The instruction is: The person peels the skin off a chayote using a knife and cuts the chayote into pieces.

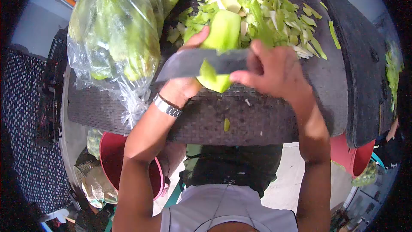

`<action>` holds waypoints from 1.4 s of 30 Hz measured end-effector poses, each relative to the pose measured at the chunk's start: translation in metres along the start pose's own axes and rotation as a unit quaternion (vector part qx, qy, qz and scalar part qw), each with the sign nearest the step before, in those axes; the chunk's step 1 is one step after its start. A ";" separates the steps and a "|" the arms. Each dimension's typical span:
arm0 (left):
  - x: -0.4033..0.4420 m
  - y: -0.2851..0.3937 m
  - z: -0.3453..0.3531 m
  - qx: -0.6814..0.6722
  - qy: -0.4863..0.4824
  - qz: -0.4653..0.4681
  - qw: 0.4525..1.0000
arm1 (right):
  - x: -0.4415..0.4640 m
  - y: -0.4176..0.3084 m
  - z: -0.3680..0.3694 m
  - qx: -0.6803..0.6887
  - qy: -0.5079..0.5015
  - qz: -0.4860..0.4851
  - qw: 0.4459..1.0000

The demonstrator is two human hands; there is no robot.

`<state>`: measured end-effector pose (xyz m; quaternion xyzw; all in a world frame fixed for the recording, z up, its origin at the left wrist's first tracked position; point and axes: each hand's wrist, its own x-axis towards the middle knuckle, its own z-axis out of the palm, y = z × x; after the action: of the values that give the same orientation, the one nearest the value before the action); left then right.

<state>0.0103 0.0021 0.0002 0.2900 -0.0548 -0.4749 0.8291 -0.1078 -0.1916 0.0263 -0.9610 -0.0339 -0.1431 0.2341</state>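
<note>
A large, pale-green peeled fruit is in my left hand, whose fingers curl around its left side; its exact kind is unclear. My right hand, a little blurred, is closed on the handle of a wide-bladed knife. The blade lies across the fruit and hides its middle and part of my left hand. A green sliver shows against the blade. Below it, the fruit's lower end has cut, angled faces.
A heap of green peelings covers the back of the dark woven tabletop. Clear plastic bags of green fruit stand at the left. Red tubs are below the table edge. A dark panel borders the right side.
</note>
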 end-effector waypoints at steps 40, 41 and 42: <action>-0.005 0.007 0.004 0.041 0.035 0.014 0.998 | 0.013 0.029 0.003 0.424 -0.034 0.341 0.838; -0.006 0.007 0.004 0.028 0.047 0.021 0.998 | 0.013 0.025 0.007 0.366 0.017 0.280 0.887; -0.008 0.007 0.003 0.013 0.040 0.028 0.999 | 0.012 0.019 0.012 0.305 0.067 0.214 0.926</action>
<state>0.0101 0.0098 0.0076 0.3175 -0.0360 -0.4384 0.8400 -0.0903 -0.2032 0.0108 -0.8157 0.1465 -0.1361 0.5427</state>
